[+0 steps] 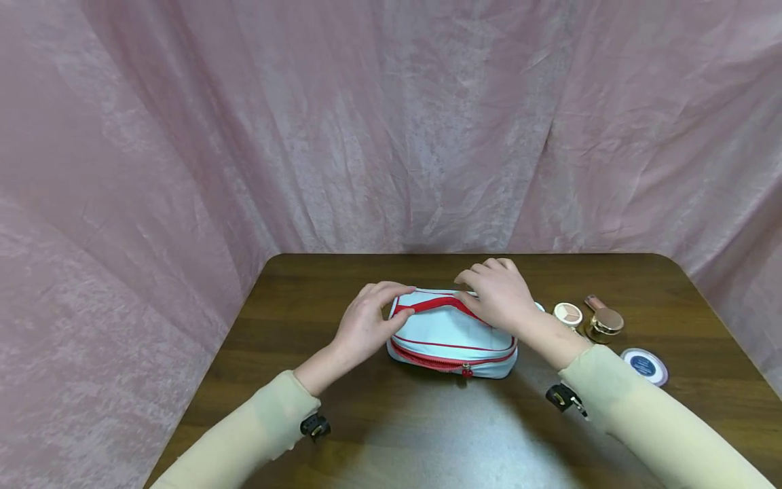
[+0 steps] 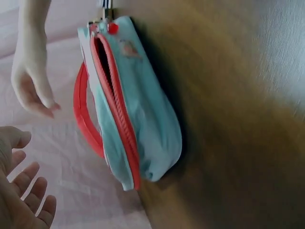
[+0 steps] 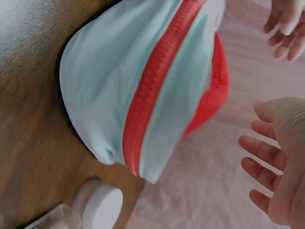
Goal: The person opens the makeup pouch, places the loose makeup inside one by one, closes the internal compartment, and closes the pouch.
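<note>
Left hand [image 1: 369, 318]: raised by the bag's left end; fingers apart and relaxed, nothing gripped. Clearance to the fabric is seen in the left wrist view. Probably held off so the soft top isn't pressed down.
Bag [image 1: 452, 333]: set on its base mid-desk [image 1: 275, 326], between the hands. Zip side is turned to the person, likely so both ends can be reached evenly.
Bag look: pale blue fabric, red piping, soft rounded corners; shape is kept, walls slightly creased.
Zip [image 1: 427, 360]: red, run along the front edge. Teeth are parted left of the slider, dark gap seen in the left wrist view; contents can't be made out.
Handle [image 1: 436, 303]: red strap, arched over the top, gripped by neither hand.
Charm [image 1: 467, 371]: red, hung at the slider, right of centre; presumably fitted as a pull.
Right hand [image 1: 497, 292]: raised by the handle's right end; fingers loosely bent, apart from the fabric, nothing clamped.
White-capped container [image 3: 102, 207]: stood just beyond the bag's right end, mostly hidden by the arm in the head view.
Right-side cosmetics: three-pan compact [image 1: 568, 313], pink tube [image 1: 592, 302], gold-rimmed jar [image 1: 605, 322], blue-and-white round case [image 1: 644, 367]; grouped near the desk's right side, probably to leave the bag accessible.
</note>
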`<state>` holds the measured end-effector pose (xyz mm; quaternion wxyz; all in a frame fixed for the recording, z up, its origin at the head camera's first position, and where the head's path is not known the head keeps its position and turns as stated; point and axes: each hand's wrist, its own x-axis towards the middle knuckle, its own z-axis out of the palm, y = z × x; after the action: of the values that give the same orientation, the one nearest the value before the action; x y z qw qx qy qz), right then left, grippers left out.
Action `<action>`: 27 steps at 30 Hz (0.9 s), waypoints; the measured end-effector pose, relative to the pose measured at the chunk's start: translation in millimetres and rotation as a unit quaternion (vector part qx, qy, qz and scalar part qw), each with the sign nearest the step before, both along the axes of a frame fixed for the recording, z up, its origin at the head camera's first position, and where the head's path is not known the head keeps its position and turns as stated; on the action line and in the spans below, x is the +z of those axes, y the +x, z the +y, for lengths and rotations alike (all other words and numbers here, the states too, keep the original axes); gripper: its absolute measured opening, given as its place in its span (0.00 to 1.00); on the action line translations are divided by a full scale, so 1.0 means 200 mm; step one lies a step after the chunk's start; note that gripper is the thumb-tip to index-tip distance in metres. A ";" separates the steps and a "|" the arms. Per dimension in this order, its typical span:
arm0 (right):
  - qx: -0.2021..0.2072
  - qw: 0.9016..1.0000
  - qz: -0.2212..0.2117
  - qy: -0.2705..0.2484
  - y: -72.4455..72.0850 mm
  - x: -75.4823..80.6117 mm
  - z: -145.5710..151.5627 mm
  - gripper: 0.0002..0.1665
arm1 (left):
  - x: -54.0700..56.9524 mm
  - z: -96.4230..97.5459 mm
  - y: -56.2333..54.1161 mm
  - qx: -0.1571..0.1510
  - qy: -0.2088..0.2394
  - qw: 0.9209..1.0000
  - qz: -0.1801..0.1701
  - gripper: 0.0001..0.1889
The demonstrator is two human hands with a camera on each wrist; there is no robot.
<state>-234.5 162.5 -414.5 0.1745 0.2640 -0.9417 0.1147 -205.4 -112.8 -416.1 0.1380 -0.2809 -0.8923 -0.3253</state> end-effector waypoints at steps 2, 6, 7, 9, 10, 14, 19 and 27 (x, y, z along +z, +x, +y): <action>-0.004 1.000 0.015 -0.018 0.02 0.03 0.04 0.14 | 0.01 0.00 -0.03 0.000 -0.007 1.000 -0.006 0.21; -0.008 0.998 0.042 -0.049 0.08 0.08 0.11 0.13 | 0.03 0.01 -0.09 -0.003 -0.023 1.000 -0.014 0.23; -0.009 0.997 0.047 -0.055 0.10 0.10 0.12 0.13 | 0.04 0.01 -0.10 -0.004 -0.026 1.000 -0.016 0.23; -0.009 0.996 0.056 -0.068 0.13 0.12 0.15 0.13 | 0.05 0.02 -0.12 -0.008 -0.033 0.999 -0.016 0.23; -0.008 0.995 0.060 -0.073 0.15 0.13 0.16 0.13 | 0.05 0.02 -0.13 -0.011 -0.036 0.999 -0.016 0.24; 0.002 0.993 0.081 -0.089 0.23 0.14 0.21 0.15 | 0.06 0.03 -0.16 -0.018 -0.051 0.998 -0.020 0.24; 0.022 0.990 0.105 -0.096 0.32 0.11 0.24 0.16 | 0.07 0.04 -0.20 -0.015 -0.073 0.997 -0.023 0.26; 0.037 0.988 0.099 -0.117 0.47 -0.01 0.25 0.14 | 0.09 0.07 -0.25 -0.037 -0.096 0.994 -0.036 0.26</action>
<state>-140.9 211.8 -416.8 0.2918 0.2867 -0.8895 0.2038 -255.4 -97.9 -398.2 0.0657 -0.3139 -0.9128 -0.2529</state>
